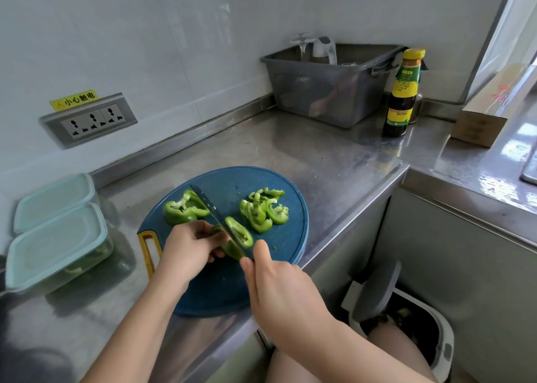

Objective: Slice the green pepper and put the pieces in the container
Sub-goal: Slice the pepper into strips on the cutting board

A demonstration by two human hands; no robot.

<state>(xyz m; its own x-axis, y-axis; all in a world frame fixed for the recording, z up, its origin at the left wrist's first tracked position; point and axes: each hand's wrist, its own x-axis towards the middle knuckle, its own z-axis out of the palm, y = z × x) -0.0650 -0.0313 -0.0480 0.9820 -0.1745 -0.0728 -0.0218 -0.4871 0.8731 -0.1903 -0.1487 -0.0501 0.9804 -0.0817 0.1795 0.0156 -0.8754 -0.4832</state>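
Note:
On a round blue cutting board (255, 179) lie green pepper pieces. My left hand (189, 246) pins a pepper piece (231, 249) against the board. My right hand (279, 286) grips a dark knife (210, 205), whose blade cuts down through that piece; a cut section (239, 233) lies just right of the blade. A larger pepper chunk (181, 208) sits left of the blade, and a pile of slices (263, 208) sits at the right. Two lidded pale-green containers (55, 246) stand left of the board; the near one holds green pieces.
A grey plastic bin (328, 83) with a white kettle stands at the back beside a dark sauce bottle (402, 95). A cardboard box (488, 112) lies at the right. An open waste bin (406, 318) stands on the floor below the counter edge. A socket strip (90, 119) is on the wall.

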